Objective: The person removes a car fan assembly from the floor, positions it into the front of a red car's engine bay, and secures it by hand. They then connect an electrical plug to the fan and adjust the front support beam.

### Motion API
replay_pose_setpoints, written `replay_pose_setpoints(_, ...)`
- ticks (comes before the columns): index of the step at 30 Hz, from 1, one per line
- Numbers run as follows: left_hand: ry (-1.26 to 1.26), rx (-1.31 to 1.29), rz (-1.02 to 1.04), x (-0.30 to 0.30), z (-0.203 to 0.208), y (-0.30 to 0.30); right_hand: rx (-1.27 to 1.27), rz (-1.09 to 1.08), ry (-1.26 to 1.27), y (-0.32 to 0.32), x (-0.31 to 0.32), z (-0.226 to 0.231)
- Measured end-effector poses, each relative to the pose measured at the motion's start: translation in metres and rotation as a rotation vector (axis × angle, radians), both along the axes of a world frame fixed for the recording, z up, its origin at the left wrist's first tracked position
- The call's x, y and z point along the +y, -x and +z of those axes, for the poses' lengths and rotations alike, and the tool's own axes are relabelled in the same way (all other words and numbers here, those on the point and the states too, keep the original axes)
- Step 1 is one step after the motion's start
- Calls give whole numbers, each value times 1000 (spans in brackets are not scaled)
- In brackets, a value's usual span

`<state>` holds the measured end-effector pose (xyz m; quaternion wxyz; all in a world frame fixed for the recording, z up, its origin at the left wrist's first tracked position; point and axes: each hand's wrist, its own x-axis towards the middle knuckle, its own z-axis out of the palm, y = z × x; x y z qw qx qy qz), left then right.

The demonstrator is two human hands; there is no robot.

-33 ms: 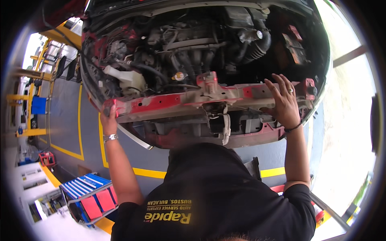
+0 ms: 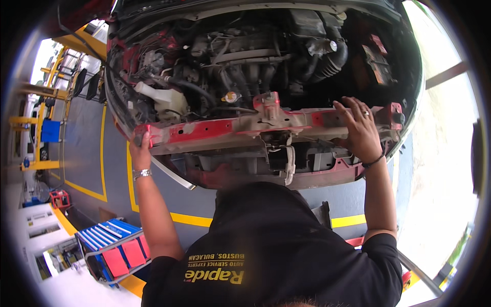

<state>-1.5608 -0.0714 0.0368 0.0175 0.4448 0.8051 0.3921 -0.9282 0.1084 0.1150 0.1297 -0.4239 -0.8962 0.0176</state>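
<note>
A long red and dirt-covered radiator support bar [image 2: 204, 130] lies across the front of a car's engine bay. My left hand [image 2: 139, 149] is closed around its left end, thumb over the front face. Toward the right end, my right hand [image 2: 360, 134] grips the bar, with fingers over its top edge and thumb on the near side. A latch bracket [image 2: 268, 106] stands up at the middle of the bar. Below it hangs a pale upright piece [image 2: 289, 162]. The palm sides of both hands are hidden.
Behind the bar are the engine [image 2: 245, 56], a whitish fluid reservoir [image 2: 169, 102] and a battery [image 2: 376, 64]. A dull red lower crosspiece [image 2: 327, 173] runs beneath the bar. A blue and red tool cart [image 2: 115, 250] stands at lower left, and yellow lift posts [image 2: 38, 128] at far left.
The view has shifted slightly, moving the car a little right in the picture. My right fingers have shifted slightly left along the bar; my left hand keeps its hold.
</note>
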Motion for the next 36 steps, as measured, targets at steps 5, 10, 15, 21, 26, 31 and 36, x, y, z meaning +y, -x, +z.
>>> replay_pose_setpoints(5, -27, -98, -43, 6, 16, -19, -223, 171, 27, 31, 21, -10)
replay_pose_setpoints(10, -41, -111, 23, 10, 26, -33, -275, 195, -8, 28, 26, -21)
replay_pose_setpoints(15, -266, -21, -67, 33, 64, -35, -123, 219, -137, 28, 39, -5)
replay_pose_setpoints(21, -337, 145, -86, 96, 122, -39, -116, 181, -231, 22, 87, 18)
replay_pose_setpoints(26, -289, 200, -80, 112, 137, -59, -97, 226, -133, 18, 132, 7)
replay_pose_setpoints(31, -315, 272, -2, 123, 145, -69, -175, 245, -161, 20, 163, -11)
replay_pose_setpoints(36, -346, 184, -27, 135, 146, -68, -207, 203, -72, 10, 180, -20)
